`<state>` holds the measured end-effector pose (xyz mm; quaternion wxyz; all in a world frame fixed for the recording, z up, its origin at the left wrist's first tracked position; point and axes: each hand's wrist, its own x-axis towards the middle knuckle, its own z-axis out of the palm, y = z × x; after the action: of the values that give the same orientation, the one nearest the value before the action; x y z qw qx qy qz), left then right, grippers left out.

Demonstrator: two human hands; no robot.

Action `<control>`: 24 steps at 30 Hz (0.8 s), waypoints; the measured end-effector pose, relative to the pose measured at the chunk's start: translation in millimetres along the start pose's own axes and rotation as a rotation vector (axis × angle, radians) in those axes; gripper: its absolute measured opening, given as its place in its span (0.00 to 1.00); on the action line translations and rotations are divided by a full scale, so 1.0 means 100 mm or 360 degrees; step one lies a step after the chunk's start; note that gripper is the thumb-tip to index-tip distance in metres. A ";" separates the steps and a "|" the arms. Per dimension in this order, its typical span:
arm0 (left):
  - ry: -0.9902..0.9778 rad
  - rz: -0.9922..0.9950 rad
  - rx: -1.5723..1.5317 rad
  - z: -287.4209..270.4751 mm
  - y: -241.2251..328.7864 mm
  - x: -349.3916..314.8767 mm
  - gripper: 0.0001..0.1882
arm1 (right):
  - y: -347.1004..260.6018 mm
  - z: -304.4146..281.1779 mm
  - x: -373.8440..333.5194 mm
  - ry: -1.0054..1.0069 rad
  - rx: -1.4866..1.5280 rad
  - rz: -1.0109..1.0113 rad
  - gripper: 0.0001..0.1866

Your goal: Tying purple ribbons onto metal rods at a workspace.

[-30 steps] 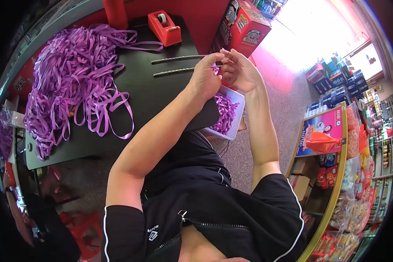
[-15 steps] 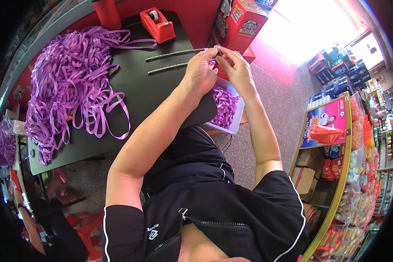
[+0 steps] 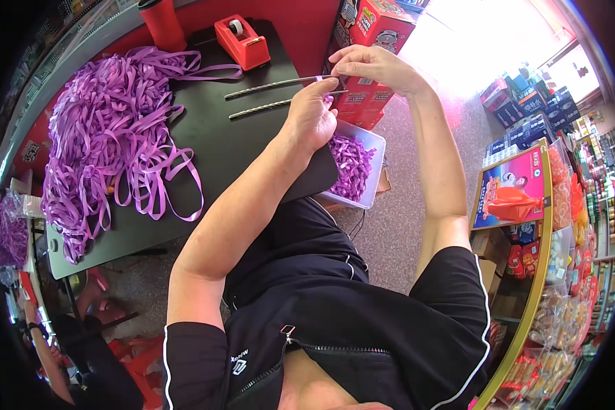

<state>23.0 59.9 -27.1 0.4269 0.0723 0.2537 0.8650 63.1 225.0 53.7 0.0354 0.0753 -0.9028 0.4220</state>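
My left hand (image 3: 312, 116) is closed, thumb and fingers pinching a short piece of purple ribbon (image 3: 329, 100) beside two twisted metal rods. The upper rod (image 3: 270, 86) and the lower rod (image 3: 260, 108) run roughly parallel over the dark table, passing behind the left hand's fingers. My right hand (image 3: 379, 68) is raised just beyond the upper rod's right end, its fingers stretched and a little apart, with nothing visible in them. Below the hands, a pale plastic bin (image 3: 374, 174) holds many small purple ribbon pieces (image 3: 350, 166).
A big heap of purple ribbon (image 3: 113, 130) covers the left of the dark table (image 3: 242, 160). A red tape dispenser (image 3: 242, 42) and a red cup (image 3: 162, 26) stand at its back. Red boxes (image 3: 383, 27) rise behind. A stocked display counter (image 3: 519, 205) lies right; another person's arm (image 3: 48, 355) shows lower left.
My right hand has moved up and right, away from the left hand, and its fingers have straightened. The left hand stays nearly in place at the rods.
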 end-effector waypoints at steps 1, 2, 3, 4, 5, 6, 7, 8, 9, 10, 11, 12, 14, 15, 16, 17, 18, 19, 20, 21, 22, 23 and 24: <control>-0.0008 -0.0006 0.0015 0.01 0.00 -0.01 0.36 | 0.00 -0.03 0.01 -0.0057 -0.0072 0.0041 0.16; -0.0005 -0.0008 0.0011 0.01 0.00 -0.01 0.36 | -0.01 -0.04 0.01 -0.0114 -0.0143 0.0081 0.16; -0.0002 -0.0015 0.0019 0.01 0.00 0.00 0.37 | -0.02 -0.04 0.01 -0.0121 -0.0139 0.0085 0.16; 0.0000 -0.0021 0.0026 0.00 0.01 0.00 0.37 | -0.04 -0.03 0.01 -0.0114 -0.0127 0.0087 0.14; 0.0007 -0.0023 0.0022 -0.01 0.01 0.00 0.37 | -0.04 -0.01 0.01 -0.0107 -0.0115 0.0088 0.13; 0.0010 -0.0022 0.0024 0.00 0.01 0.00 0.38 | -0.03 0.00 0.00 -0.0107 -0.0114 0.0093 0.13; 0.0014 -0.0020 0.0026 0.00 0.01 0.00 0.38 | -0.02 0.01 0.00 -0.0096 -0.0038 0.0105 0.13; 0.0015 -0.0024 0.0024 -0.01 0.01 0.01 0.38 | -0.01 0.01 -0.01 -0.0084 0.0037 0.0117 0.13; -0.0015 -0.0027 0.0029 -0.02 0.01 0.03 0.36 | 0.01 0.01 0.00 -0.0083 0.0038 0.0116 0.13; -0.0045 -0.0029 0.0033 -0.04 0.01 0.04 0.35 | 0.05 0.02 0.00 -0.0041 0.0085 0.0155 0.12; -0.0045 -0.0028 0.0035 -0.05 0.01 0.05 0.35 | 0.10 0.02 0.02 0.0000 0.0133 0.0193 0.12; -0.0023 0.0015 -0.0035 -0.04 0.01 0.04 0.33 | 0.17 0.01 0.04 0.0004 0.0133 0.0194 0.12; -0.0002 0.0048 -0.0106 -0.03 0.00 0.02 0.31 | 0.36 -0.01 0.08 0.0171 0.0222 0.0384 0.10; 0.0010 0.0030 -0.0133 0.00 0.02 0.00 0.30 | 0.41 0.03 0.08 0.0174 0.0227 0.0388 0.10; 0.0021 0.0011 -0.0159 0.03 0.03 -0.03 0.30 | 0.47 0.07 0.09 0.0209 0.0285 0.0385 0.10; 0.0002 0.0040 -0.0083 0.04 0.02 -0.05 0.34 | 0.52 0.10 0.11 0.0245 0.0343 0.0383 0.09; 0.0007 0.0037 -0.0078 0.03 0.02 -0.05 0.34 | 0.52 0.14 0.14 0.0245 0.0351 0.0383 0.09; 0.0046 0.0046 -0.0100 0.02 0.03 -0.05 0.35 | 0.53 0.17 0.16 0.0147 0.0453 0.0479 0.09; 0.0083 0.0053 -0.0122 0.01 0.04 -0.05 0.35 | 0.53 0.20 0.19 0.0048 0.0555 0.0575 0.09; 0.0088 0.0048 -0.0118 0.00 0.05 -0.05 0.35 | 0.54 0.26 0.22 -0.0005 0.0687 0.0599 0.13; 0.0102 0.0042 -0.0116 0.00 0.05 -0.05 0.36 | 0.54 0.29 0.24 -0.0003 0.0694 0.0602 0.13; 0.0115 0.0036 -0.0115 0.00 0.06 -0.05 0.36 | 0.54 0.30 0.26 -0.0004 0.0563 0.0676 0.14; 0.0117 0.0027 -0.0115 0.01 0.05 -0.05 0.36 | 0.54 0.32 0.26 -0.0005 0.0427 0.0753 0.14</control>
<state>23.1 54.3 -23.0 0.4123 0.0271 0.2371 0.8792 28.2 231.7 -4.0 -0.0759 -0.1329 -0.8313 0.5344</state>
